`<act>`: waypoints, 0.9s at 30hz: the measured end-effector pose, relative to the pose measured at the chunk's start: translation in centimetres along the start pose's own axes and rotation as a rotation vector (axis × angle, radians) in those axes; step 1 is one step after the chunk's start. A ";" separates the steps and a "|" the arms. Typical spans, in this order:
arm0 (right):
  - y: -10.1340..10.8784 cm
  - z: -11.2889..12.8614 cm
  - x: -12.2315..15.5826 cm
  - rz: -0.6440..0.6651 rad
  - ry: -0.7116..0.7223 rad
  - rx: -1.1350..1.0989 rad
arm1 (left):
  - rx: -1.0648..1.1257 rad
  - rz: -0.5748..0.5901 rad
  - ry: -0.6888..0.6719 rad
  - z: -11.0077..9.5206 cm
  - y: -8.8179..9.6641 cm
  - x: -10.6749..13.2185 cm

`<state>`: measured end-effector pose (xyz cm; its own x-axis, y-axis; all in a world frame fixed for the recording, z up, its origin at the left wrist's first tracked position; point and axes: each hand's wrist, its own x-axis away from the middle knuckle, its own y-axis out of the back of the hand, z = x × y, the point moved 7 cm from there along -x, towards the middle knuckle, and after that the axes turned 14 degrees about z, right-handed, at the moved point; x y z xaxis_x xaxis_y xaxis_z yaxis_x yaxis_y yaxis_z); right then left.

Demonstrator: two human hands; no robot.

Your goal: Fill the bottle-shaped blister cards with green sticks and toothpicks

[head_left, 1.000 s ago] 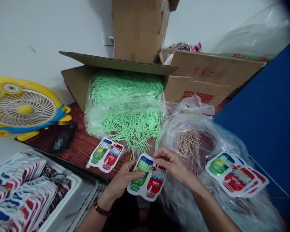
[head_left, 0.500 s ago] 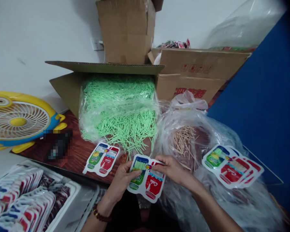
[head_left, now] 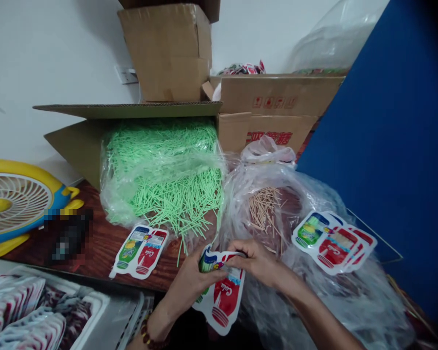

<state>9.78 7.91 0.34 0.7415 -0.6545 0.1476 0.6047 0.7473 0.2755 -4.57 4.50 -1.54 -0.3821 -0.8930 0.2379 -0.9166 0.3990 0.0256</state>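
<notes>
Both my hands hold one bottle-shaped pouch (head_left: 223, 290), printed with a green bottle and a red cola bottle, low in the middle of the view. My left hand (head_left: 188, 287) wraps its fingers over the green half. My right hand (head_left: 256, 260) pinches the pouch's top edge, which is bent. A second pouch (head_left: 139, 251) lies flat on the wooden table (head_left: 98, 243) to the left. Just beyond my hands, green sticks (head_left: 168, 175) spill from a plastic-lined cardboard box. A clear bag with tan sticks (head_left: 264, 209) sits to the right of them.
A stack of filled pouches (head_left: 332, 240) rests on the clear bag at right. White trays of pouches (head_left: 40, 316) sit at bottom left. A yellow fan (head_left: 10, 204) stands at left. Cardboard boxes (head_left: 277, 112) line the wall, and a blue panel (head_left: 387, 146) closes the right side.
My hands have closed tighter on the pouch, bending its top, and my left fingers now cover the green half. The view has swung right and down.
</notes>
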 end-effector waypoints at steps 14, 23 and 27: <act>-0.3 -2.1 2.2 -0.057 -0.023 -0.482 | 0.285 0.025 0.168 0.1 -1.9 -1.6; -4.1 -4.3 2.8 0.025 -0.076 -0.764 | 0.412 -0.050 0.179 -1.0 -2.0 -1.6; -4.5 -3.6 2.9 0.033 -0.001 -0.789 | 0.483 -0.013 0.186 -1.5 -2.1 -1.2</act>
<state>10.30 3.04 -3.89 0.7625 -0.6305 0.1451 0.6104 0.6268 -0.4843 -2.02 5.03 -0.40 -0.3836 -0.8276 0.4097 -0.8875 0.2077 -0.4113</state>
